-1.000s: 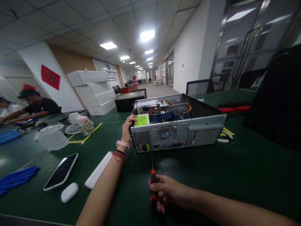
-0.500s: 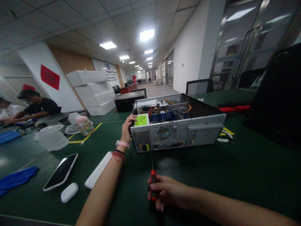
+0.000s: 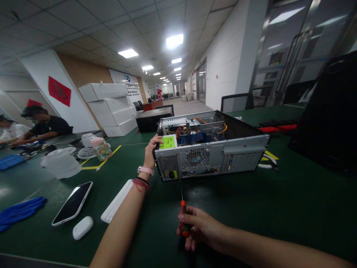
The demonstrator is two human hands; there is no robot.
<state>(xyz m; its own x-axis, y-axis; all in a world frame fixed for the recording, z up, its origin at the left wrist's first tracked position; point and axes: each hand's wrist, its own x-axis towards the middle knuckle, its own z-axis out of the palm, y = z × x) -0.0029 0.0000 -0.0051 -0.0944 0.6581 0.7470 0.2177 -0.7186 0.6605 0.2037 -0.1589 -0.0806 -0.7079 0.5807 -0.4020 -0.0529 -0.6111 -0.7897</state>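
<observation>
An uncovered computer case (image 3: 206,158) lies on its side on the green table (image 3: 237,212), its rear panel toward me and its cables and boards showing. My left hand (image 3: 153,148) grips the near left corner, beside the power supply (image 3: 168,142) with its bright green label. In my right hand (image 3: 199,225), closed fingers hold a red and black screwdriver (image 3: 184,219). Its thin shaft points away from me, the tip at the bottom edge of the rear panel. Whether the tip sits in a screw I cannot tell.
To the left are a phone (image 3: 73,203), a white earbud case (image 3: 83,227), blue gloves (image 3: 22,212) and a white jug-like container (image 3: 61,163). White-handled pliers (image 3: 267,162) lie right of the case. A large black object (image 3: 329,119) stands far right. Two people (image 3: 50,124) sit far left.
My right hand and the screwdriver handle have shifted slightly right, and the handle looks a little turned. My left hand and the computer case have stayed in place.
</observation>
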